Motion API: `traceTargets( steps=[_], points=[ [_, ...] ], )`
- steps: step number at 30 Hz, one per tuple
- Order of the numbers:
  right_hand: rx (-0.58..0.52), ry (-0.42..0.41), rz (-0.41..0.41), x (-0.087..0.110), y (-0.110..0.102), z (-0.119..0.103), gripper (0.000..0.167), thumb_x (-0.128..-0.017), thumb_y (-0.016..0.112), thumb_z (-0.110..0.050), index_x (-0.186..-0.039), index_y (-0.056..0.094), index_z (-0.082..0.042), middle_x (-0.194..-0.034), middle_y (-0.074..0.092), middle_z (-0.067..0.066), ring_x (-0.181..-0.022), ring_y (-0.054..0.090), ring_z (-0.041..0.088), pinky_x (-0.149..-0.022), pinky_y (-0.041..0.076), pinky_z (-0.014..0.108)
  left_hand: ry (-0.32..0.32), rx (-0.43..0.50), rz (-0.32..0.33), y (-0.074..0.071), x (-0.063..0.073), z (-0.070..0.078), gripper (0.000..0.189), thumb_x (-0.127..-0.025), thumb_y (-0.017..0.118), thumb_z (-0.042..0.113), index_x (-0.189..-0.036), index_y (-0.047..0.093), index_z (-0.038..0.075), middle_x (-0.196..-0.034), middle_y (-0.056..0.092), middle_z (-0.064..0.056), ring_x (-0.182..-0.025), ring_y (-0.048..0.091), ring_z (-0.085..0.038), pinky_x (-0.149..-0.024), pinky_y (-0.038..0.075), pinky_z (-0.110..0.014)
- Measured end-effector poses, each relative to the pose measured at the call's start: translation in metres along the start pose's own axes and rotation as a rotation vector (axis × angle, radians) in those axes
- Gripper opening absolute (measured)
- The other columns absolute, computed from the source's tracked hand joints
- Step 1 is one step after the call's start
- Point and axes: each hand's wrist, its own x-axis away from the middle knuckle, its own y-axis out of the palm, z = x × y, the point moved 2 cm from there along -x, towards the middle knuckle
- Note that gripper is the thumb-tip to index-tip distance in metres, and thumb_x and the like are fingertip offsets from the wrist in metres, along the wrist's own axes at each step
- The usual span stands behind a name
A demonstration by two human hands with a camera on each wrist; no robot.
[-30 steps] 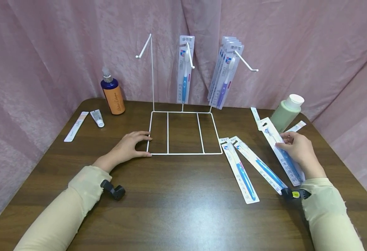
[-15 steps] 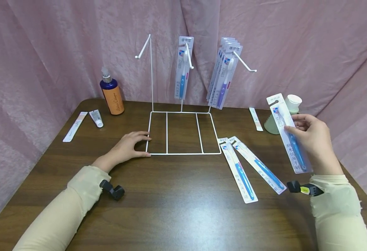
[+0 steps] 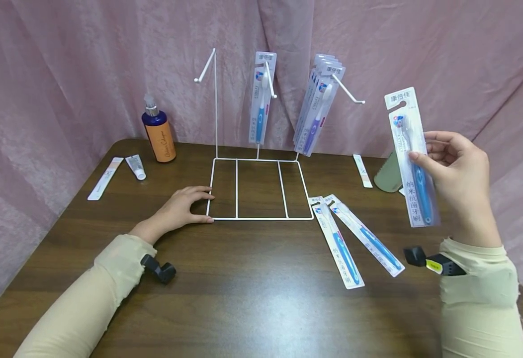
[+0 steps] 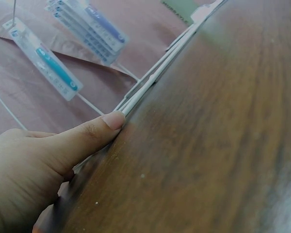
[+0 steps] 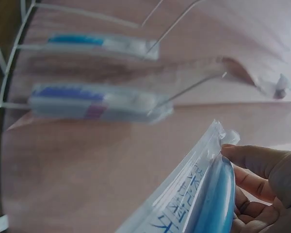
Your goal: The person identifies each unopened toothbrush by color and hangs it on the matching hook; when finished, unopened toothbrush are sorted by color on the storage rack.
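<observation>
In the head view my right hand (image 3: 463, 174) holds a packaged toothbrush (image 3: 415, 184) upright above the table's right side, thumb on its front. The right wrist view shows the thumb against the package edge, by the blue handle (image 5: 220, 199). My left hand (image 3: 176, 211) rests at the front left corner of a white wire rack (image 3: 261, 219); its thumb touches the frame in the left wrist view. One packaged toothbrush (image 3: 260, 117) hangs on the middle hook and several packages (image 3: 317, 112) hang on the right hook. The left hook (image 3: 205, 65) carries nothing.
Two packaged toothbrushes (image 3: 339, 248) (image 3: 369, 238) lie beside the rack's front right corner. A green bottle (image 3: 388, 174) stands partly hidden behind the held package. A narrow packet (image 3: 362, 171) lies nearby. At left are a pump bottle (image 3: 160, 136), small tube (image 3: 135, 167) and narrow packet (image 3: 106, 179).
My right hand has lifted the packaged toothbrush off the table, up and slightly right, turning it more upright. My left hand has stayed at the rack corner.
</observation>
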Motion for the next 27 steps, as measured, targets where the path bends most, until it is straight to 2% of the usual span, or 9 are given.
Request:
traceTargets(
  steps=[7, 12, 19, 27],
  points=[
    [-0.135, -0.082, 0.06, 0.004, 0.015, -0.042, 0.033, -0.078, 0.075, 0.002, -0.109, 0.069, -0.009, -0.08, 0.066, -0.016, -0.067, 0.061, -0.003, -0.066, 0.05, 0.006, -0.001, -0.002, 0.002, -0.001, 0.0, 0.0, 0.064, -0.077, 0.079, 0.04, -0.129, 0.06, 0.008, -0.146, 0.047, -0.013, -0.136, 0.039, -0.038, -0.111, 0.025, -0.06],
    [-0.207, -0.146, 0.062, 0.009, 0.034, -0.062, 0.033, -0.079, 0.074, 0.002, -0.111, 0.068, -0.005, -0.082, 0.066, -0.012, -0.071, 0.061, 0.002, -0.068, 0.051, 0.008, 0.011, 0.0, 0.012, -0.001, 0.001, 0.001, 0.063, -0.076, 0.079, 0.04, -0.128, 0.061, 0.008, -0.145, 0.048, -0.014, -0.136, 0.04, -0.038, -0.11, 0.027, -0.06],
    [-0.32, -0.186, -0.015, 0.011, 0.072, -0.073, 0.031, -0.08, 0.073, 0.002, -0.11, 0.066, 0.0, -0.08, 0.065, -0.013, -0.07, 0.061, 0.003, -0.066, 0.052, 0.011, 0.016, 0.001, 0.018, -0.001, 0.003, 0.002, 0.062, -0.076, 0.08, 0.039, -0.127, 0.061, 0.008, -0.144, 0.049, -0.014, -0.135, 0.041, -0.037, -0.11, 0.027, -0.06],
    [-0.419, -0.179, -0.062, 0.008, 0.108, -0.078, 0.033, -0.08, 0.072, 0.005, -0.112, 0.063, 0.007, -0.078, 0.064, -0.016, -0.071, 0.06, 0.002, -0.066, 0.052, 0.012, 0.022, -0.004, 0.023, 0.0, 0.002, 0.001, 0.062, -0.076, 0.079, 0.04, -0.127, 0.061, 0.009, -0.144, 0.049, -0.013, -0.135, 0.041, -0.037, -0.11, 0.027, -0.059]
  ],
)
